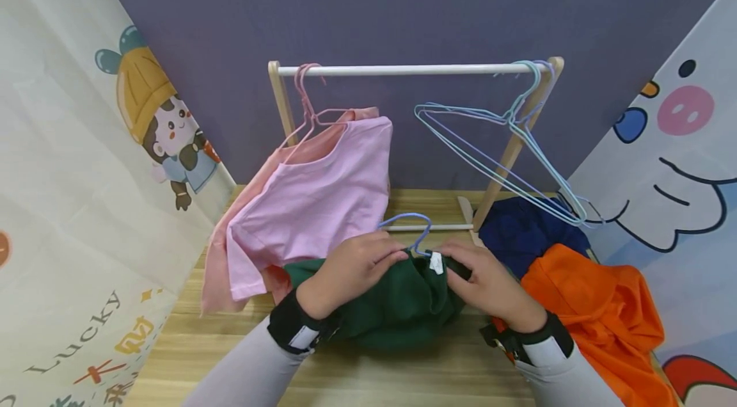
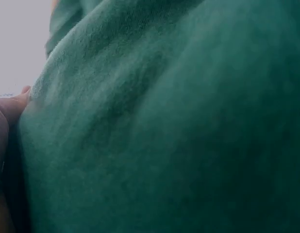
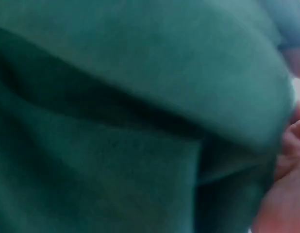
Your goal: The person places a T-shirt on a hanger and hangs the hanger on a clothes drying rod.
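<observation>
Left hand and right hand each pinch the green garment near its neck opening, cloth hanging below both, with the blue hanger rising between them, hook tip toward the left hand, white label beside the right.

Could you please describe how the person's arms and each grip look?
The left sleeve and right sleeve are light grey. Both wristbands are black, each with a whitish patch and a small dark fitting. The left grip and right grip wear no gloves.
</observation>
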`<act>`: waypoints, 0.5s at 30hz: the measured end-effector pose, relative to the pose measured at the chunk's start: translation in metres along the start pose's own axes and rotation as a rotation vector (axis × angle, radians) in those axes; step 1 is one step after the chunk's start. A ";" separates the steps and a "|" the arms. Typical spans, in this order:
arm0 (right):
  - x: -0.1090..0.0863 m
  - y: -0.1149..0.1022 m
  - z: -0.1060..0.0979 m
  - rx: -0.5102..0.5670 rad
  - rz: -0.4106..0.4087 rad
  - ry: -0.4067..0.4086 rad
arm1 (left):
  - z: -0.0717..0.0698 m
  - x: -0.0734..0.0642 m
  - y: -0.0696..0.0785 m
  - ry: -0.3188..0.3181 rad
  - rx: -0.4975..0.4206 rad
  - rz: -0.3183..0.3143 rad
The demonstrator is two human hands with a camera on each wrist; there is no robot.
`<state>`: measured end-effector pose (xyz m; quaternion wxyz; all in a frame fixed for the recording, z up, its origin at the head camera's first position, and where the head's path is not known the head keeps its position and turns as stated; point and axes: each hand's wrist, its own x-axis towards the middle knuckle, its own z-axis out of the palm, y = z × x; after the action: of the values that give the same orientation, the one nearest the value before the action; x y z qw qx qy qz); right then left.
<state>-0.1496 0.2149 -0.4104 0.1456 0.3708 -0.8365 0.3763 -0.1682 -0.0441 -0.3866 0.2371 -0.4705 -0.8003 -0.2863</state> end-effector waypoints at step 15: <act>0.002 -0.014 -0.022 0.026 0.351 0.210 | 0.008 -0.017 -0.015 0.414 0.157 -0.126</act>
<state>-0.1416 0.2239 -0.3871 0.1592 0.1800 -0.8636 0.4433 -0.1752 -0.0551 -0.4075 0.4137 -0.3309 -0.7821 -0.3280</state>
